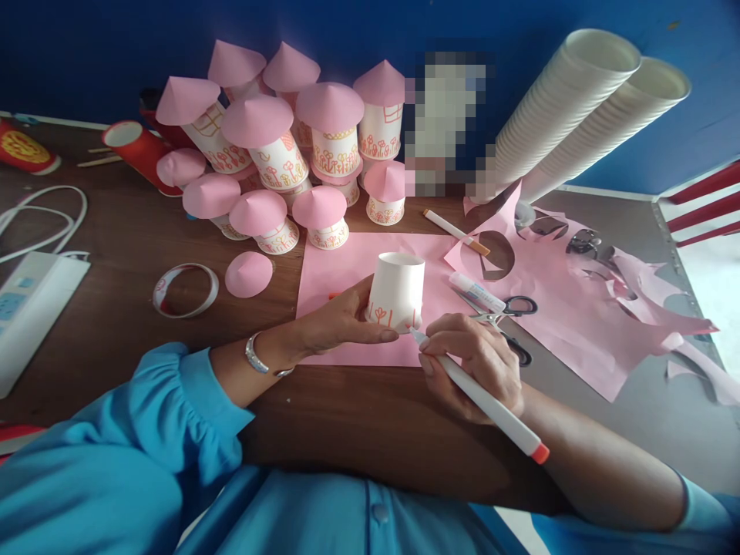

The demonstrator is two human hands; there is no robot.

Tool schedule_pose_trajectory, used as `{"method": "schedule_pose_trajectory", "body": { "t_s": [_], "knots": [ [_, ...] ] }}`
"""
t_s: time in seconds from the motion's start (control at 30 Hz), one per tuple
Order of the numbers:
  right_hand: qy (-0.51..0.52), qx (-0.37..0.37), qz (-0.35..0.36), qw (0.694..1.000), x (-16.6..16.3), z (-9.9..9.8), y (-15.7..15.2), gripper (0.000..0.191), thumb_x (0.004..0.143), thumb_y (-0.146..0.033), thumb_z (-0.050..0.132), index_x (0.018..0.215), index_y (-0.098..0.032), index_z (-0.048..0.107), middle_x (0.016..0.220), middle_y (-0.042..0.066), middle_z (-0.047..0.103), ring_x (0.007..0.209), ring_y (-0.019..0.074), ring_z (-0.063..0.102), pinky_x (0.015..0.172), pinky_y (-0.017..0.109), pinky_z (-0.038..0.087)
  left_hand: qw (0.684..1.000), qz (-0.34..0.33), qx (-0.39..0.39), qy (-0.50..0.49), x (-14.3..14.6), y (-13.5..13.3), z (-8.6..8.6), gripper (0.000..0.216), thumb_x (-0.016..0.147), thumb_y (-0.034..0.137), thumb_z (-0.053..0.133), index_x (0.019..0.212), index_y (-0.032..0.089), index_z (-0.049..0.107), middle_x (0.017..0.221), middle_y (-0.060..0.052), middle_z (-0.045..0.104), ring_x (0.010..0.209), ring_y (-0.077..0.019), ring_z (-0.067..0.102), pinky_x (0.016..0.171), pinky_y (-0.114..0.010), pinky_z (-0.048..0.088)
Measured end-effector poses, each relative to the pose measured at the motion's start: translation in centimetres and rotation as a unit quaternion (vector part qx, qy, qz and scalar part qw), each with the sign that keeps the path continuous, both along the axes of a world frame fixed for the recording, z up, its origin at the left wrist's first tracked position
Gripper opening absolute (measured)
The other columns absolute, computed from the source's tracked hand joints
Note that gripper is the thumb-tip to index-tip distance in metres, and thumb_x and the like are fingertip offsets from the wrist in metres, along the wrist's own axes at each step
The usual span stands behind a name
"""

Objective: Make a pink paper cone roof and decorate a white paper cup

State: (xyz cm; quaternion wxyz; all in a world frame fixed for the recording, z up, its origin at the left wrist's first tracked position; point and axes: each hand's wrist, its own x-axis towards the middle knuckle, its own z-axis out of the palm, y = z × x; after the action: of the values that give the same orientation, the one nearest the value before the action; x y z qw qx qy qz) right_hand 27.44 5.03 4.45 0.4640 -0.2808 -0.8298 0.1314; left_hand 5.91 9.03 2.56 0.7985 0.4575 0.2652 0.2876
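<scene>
My left hand is closed around the left side of a small white paper cup, which is upside down. Red-orange flowers and short strokes are drawn along its lower rim. In my right hand is a white marker with a red end cap, its tip touching or almost touching the cup near the bottom. Under both lies a pink paper sheet. Scissors with black handles and a glue stick lie just beyond my right hand. Part of another orange pen shows behind my left hand.
Several decorated cups with pink cone roofs stand at the back. A loose pink cone and a tape roll are on the left, near a power strip. Cut pink paper and tall cup stacks are on the right.
</scene>
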Motion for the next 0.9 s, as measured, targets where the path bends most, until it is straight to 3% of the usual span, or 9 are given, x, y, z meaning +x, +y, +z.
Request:
{"method": "schedule_pose_trajectory", "body": {
  "t_s": [0.9],
  "knots": [
    [-0.02, -0.005, -0.009, 1.0, -0.14, 0.22, -0.15, 0.019, 0.089, -0.007, 0.059, 0.1, -0.022, 0.057, 0.072, -0.001, 0.064, 0.059, 0.0149, 0.065, 0.051, 0.026, 0.051, 0.999, 0.001, 0.012, 0.032, -0.1, -0.01, -0.22, 0.05, 0.077, 0.036, 0.088, 0.115, 0.017, 0.061, 0.105, -0.006, 0.069, 0.097, -0.0198, 0.064, 0.089, -0.035, 0.051]
  ]
}}
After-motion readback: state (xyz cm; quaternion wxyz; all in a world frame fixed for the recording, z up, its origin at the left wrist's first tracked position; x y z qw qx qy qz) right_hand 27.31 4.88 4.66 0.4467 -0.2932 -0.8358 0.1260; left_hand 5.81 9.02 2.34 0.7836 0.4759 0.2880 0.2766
